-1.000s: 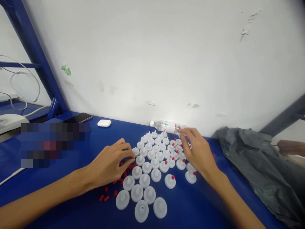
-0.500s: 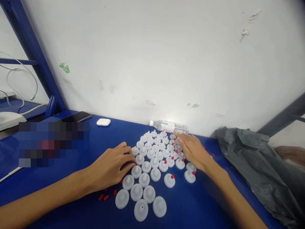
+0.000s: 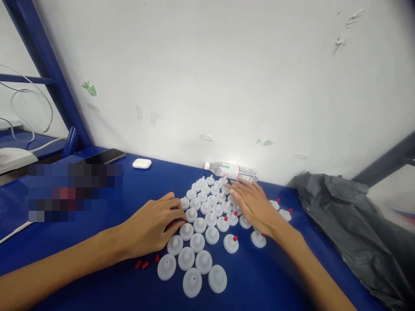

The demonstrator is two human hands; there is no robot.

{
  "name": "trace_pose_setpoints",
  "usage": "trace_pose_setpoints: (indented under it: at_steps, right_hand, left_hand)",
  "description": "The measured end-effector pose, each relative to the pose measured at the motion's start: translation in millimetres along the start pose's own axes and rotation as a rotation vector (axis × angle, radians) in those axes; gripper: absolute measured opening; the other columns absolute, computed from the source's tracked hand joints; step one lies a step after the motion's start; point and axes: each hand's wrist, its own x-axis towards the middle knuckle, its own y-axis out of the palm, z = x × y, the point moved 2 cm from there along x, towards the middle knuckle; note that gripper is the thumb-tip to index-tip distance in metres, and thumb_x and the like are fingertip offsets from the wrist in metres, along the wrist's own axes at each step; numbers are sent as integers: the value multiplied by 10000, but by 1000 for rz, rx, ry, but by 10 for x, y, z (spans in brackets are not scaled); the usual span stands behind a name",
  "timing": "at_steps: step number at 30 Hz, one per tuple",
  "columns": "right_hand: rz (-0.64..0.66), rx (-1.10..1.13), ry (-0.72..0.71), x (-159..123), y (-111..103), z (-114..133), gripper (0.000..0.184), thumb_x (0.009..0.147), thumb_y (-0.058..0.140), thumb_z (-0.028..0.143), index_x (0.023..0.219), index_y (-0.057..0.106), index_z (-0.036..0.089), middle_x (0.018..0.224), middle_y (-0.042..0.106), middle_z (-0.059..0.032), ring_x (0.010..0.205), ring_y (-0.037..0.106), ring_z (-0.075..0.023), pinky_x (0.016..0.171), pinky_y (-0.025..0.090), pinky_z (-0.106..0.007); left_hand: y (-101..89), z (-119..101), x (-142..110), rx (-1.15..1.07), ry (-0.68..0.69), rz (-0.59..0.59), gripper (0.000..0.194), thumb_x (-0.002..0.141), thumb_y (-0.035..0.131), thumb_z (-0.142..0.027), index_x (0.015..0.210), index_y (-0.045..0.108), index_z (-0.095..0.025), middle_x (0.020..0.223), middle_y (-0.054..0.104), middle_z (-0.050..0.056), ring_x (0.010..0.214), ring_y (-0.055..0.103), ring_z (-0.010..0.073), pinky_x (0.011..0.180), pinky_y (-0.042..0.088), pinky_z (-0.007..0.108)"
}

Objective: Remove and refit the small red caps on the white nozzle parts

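Many round white plastic discs with a short central nozzle lie in a cluster between my hands. Several on the right carry a small red cap on the nozzle. My left hand rests at the cluster's left edge, fingers curled and thumb drawn toward the index finger. What its fingertips hold, if anything, is hidden. Loose red caps lie below that hand, and a bit of red shows within its curl. My right hand lies palm down over the capped discs, fingers stretched out and hiding several of them.
A clear bottle lies on its side against the white wall. At the back left are a white earbud case and a dark phone. Grey plastic sheeting drapes over the right of the blue table.
My right hand has shifted left over the cluster, its fingers covering more discs. Capped discs at the far right now show beyond it. My left hand keeps its place.
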Motion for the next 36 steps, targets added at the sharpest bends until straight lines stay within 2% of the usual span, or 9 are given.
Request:
trace_pose_setpoints:
  at_steps: [6,11,16,25,32,36]
  right_hand:
    - [43,40,8,28,28,29,519,1061,199,437,1414,536,258,1423,576,-27,1443,352,-307,1170,224,-636]
    - [-121,5,-36,2,-99,36,452,1062,272,373,1383,553,225,1378,615,-44,1364,467,-250,1181,231,-560]
    - [-243,-1,-116,-29,-207,180,380,1059,329,303,1301,611,224,1283,677,-35,1263,559,-211,1182,228,-507]
    - [-237,5,-209,-33,-169,435,351,1045,378,261,1303,615,234,1256,688,-50,1228,578,-226,1150,281,-525]
    - [-210,21,-234,-47,-154,511,344,1049,373,257,1292,613,215,1234,692,-44,1212,575,-222,1180,211,-545]
    - [-234,37,-259,-57,-160,537,318,1039,405,247,1277,614,214,1209,700,-44,1181,590,-215,1175,225,-541]
  left_hand:
    - [-20,-26,20,6,3,19,225,987,472,-246,1024,694,-246,988,637,31,930,532,181,717,451,298]
    - [-54,-54,15,16,7,35,247,980,458,-230,1051,694,-249,998,635,38,942,536,185,709,460,298]
    - [-93,-87,-10,49,30,40,246,955,476,-209,1073,689,-248,1028,632,41,958,539,190,685,459,295]
    - [-104,-96,15,-27,9,82,225,974,488,-219,1050,697,-252,1017,643,29,950,541,179,692,451,281]
    - [-74,-33,21,-62,-35,87,198,981,521,-244,1042,707,-274,1051,636,20,950,548,178,740,454,284]
    - [-40,-12,29,-56,-16,73,191,986,520,-257,1034,705,-264,1062,632,23,955,547,176,703,447,269]
